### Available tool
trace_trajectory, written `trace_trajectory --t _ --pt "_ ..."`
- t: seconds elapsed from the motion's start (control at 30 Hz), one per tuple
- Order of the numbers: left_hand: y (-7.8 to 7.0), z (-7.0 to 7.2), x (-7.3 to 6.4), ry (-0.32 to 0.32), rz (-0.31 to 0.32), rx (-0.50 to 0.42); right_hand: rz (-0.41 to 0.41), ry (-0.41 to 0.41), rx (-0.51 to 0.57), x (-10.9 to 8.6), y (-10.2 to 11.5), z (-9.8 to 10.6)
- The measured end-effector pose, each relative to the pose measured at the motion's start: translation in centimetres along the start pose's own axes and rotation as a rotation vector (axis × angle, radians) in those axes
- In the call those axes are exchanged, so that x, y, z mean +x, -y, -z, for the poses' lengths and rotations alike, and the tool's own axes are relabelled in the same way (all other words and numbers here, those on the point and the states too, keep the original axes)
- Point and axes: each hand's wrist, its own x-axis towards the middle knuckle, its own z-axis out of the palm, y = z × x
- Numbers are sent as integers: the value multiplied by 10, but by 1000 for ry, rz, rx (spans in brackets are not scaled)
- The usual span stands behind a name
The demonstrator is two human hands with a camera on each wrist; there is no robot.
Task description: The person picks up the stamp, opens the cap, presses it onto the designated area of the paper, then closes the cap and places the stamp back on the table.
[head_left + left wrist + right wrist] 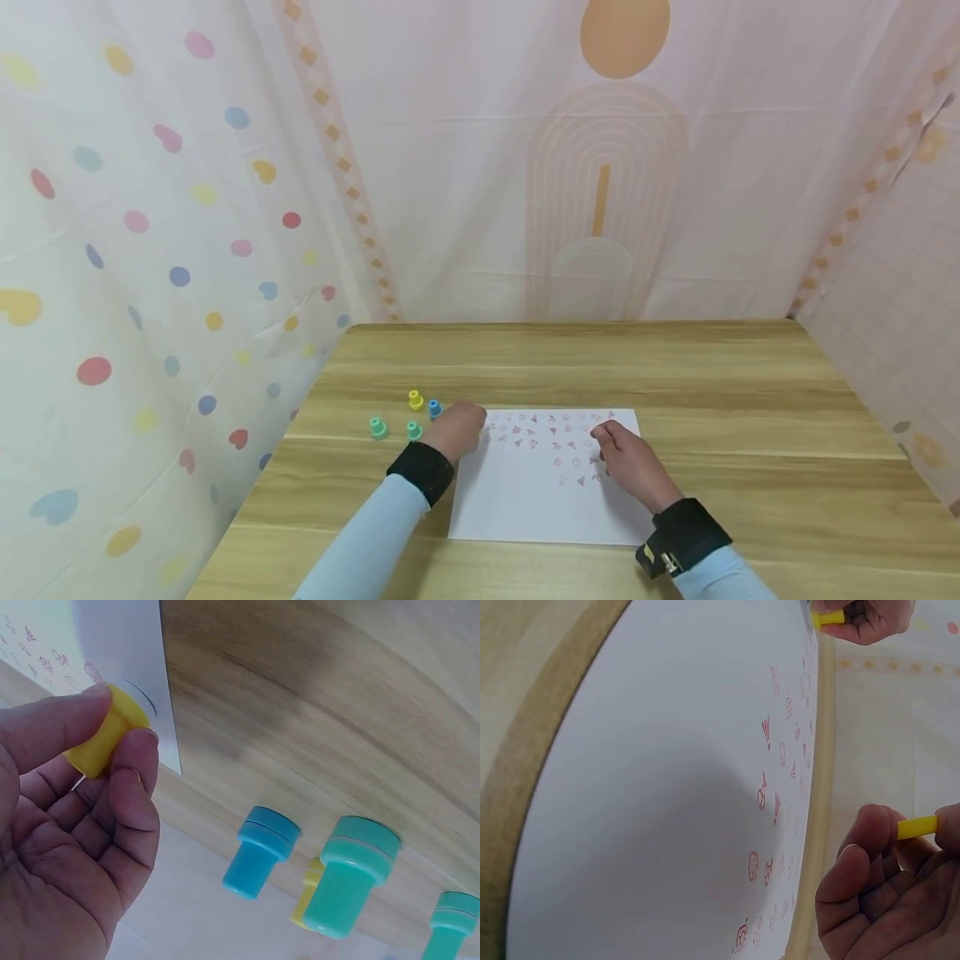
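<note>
My left hand (456,429) pinches a yellow toy stamp (124,716) between thumb and fingers at the paper's upper left. Its stamping end points down at the white paper (517,508); whether it touches I cannot tell. Rows of small red stamped prints (555,431) cover the paper's upper and right parts. Over the paper's right side, my right hand (636,468) pinches a small yellow piece (916,827), probably the stamp's cap. Left of the paper stand a blue stamp (261,855), a yellow stamp (416,401) and two green stamps (378,428), upright.
The paper lies flat on a wooden table (720,367). Behind the table hangs a patterned curtain (465,167); a dotted curtain (150,292) runs along the left side. Black bands (423,475) are strapped round both wrists.
</note>
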Motion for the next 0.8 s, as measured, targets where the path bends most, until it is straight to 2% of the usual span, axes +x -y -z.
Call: trace_trajectory --t 0.23,0.43,0.5,0.7,0.8 --pt "-1 1 0 16 1 16 -2 -6 0 2 0 0" --pt "2 4 1 22 9 -24 11 -6 0 1 -1 1" --pt "4 7 0 -2 0 -53 8 -4 4 1 -1 1" --pt "7 20 -5 -127 -70 -124 -9 -10 21 1 -1 1" --pt "5 25 -7 -156 -89 -155 -18 -10 26 1 -1 0"
